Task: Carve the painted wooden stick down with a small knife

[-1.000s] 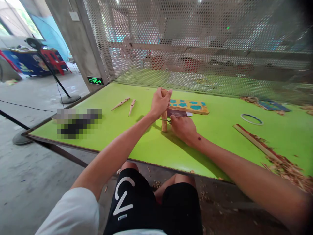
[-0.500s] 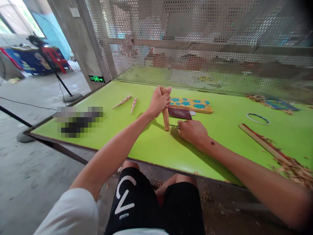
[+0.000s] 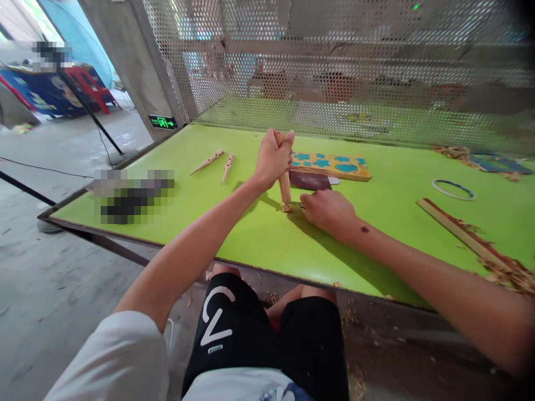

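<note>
My left hand (image 3: 271,159) is wrapped around the upper part of a wooden stick (image 3: 285,188), which stands nearly upright with its lower end at the table. A small knife (image 3: 296,205) is gripped in my right hand (image 3: 328,216); its thin blade meets the stick near the bottom, where a pale cut shows. Most of the knife's handle is hidden by my fingers. Just behind the stick lie a dark red sheet (image 3: 310,181) and a yellow board (image 3: 355,171) with blue shapes. Two pointed, carved sticks (image 3: 207,162) rest left of my left hand.
On the green table (image 3: 242,239), a long wooden strip (image 3: 453,227) lies at right beside wood shavings (image 3: 507,275). A ring (image 3: 453,189) sits behind it. A perforated metal screen (image 3: 334,83) rises along the back edge. Pixelated items (image 3: 129,200) lie at left.
The knife blade now meets the stick's lower end, and a pale sliver shows there. My grip on both is the same. The whole view has shifted slightly.
</note>
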### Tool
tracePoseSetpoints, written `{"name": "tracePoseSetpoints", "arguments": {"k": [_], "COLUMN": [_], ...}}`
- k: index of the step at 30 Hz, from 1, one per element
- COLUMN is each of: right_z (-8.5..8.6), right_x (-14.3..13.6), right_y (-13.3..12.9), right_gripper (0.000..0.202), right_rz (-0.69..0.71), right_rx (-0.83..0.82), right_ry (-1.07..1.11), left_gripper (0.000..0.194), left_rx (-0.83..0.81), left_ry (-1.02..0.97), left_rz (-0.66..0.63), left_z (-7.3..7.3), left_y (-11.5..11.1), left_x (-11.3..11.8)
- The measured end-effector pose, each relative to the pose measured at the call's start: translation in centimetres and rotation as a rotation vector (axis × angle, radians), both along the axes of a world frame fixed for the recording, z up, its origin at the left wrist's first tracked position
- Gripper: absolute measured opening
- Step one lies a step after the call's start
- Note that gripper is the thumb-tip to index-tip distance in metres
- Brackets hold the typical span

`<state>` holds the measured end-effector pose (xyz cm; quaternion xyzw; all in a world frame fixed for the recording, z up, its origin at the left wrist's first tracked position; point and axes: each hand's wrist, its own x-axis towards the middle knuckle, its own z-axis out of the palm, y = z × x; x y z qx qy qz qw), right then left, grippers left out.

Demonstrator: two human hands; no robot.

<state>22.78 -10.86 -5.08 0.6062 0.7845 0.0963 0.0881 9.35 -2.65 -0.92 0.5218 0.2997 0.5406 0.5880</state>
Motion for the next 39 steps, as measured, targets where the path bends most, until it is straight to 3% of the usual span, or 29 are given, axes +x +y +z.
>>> {"name": "tracePoseSetpoints", "arguments": {"k": [5,11,16,21,26,34,39], "right_z": [-0.3,-1.0,-0.6,-0.1,-0.5,0.0,-0.1], "right_x": [1.0,-0.7,-1.0,0.9,2.6,-1.7,-1.9], "right_y": [0.7,1.2,0.7,0.3,0.3,0.9,0.1], "right_gripper": [0.035,0.031,0.027,0.029,0.031,0.033,0.033], "right_rz": [0.041,0.002,0.005,0.047,0.006,-0.001,-0.025], "right_rx": [0.037,0.188,0.091,-0.011,0.038,0.153,0.108], "right_ry": [-0.012,0.04,0.03,-0.047,-0.008,0.049,0.053], "left_gripper": [0.016,0.021,0.025,0.031,0.033,0.035,0.033], "left_rx": [-0.012,0.008,-0.08,-0.1,-0.1,-0.002,-0.01], "left_ry": [-0.04,-0.057,-0.108,-0.165,-0.188,-0.136,-0.117], "left_rz": [-0.053,-0.087,-0.077,-0.105,-0.152,-0.136,-0.118], "left_z": [0.3,0.3,0.5,0.1,-0.1,-0.1,0.0], "left_y": [-0.4,-0.5,-0.3,0.5,0.8,0.5,0.6], "left_x": [0.0,0.5,-0.2,-1.3,-1.1,-0.2,-0.2]}}
